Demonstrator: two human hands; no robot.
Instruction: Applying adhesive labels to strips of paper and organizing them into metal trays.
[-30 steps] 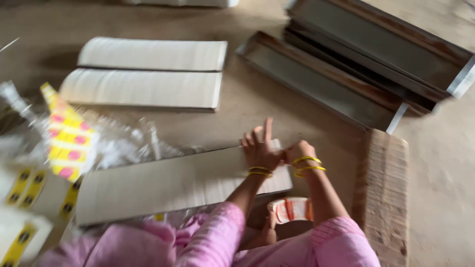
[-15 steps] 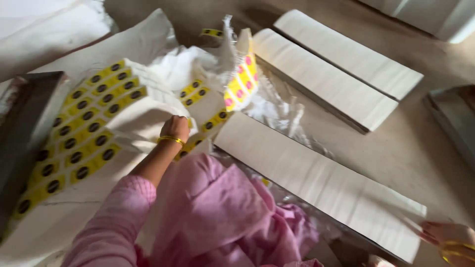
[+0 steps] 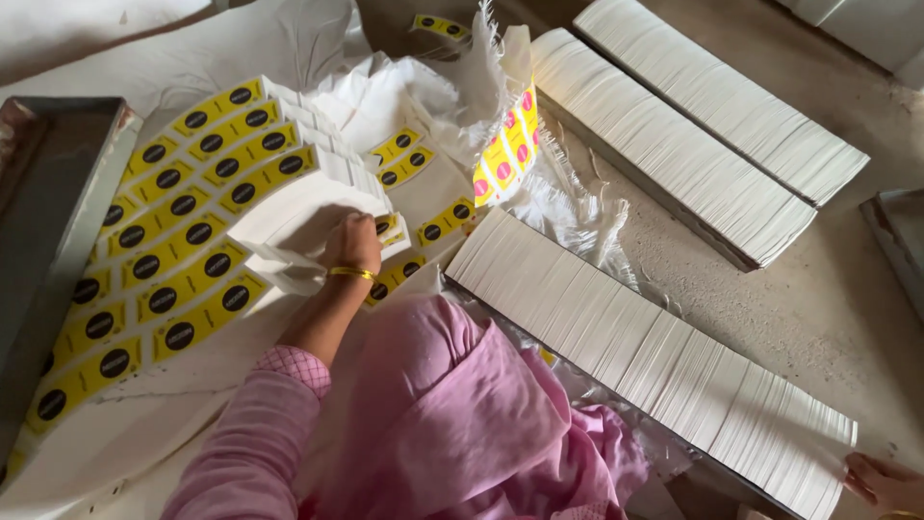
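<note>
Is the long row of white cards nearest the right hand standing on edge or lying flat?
On edge. The nearest card row shows thin edges packed side by side, leaning slightly; the right hand touches its end.

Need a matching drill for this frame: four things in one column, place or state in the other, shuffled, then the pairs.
Things:
1. left hand
2. right hand
3. metal tray
4. two long white stacks

Places or states:
A. side by side on the floor, upper right
B. at the far left edge, beside the yellow labels
C. gripping a stack of yellow labels
D. bottom right corner, at the end of the nearest white stack

Pairs: 1-C, 2-D, 3-B, 4-A
</note>
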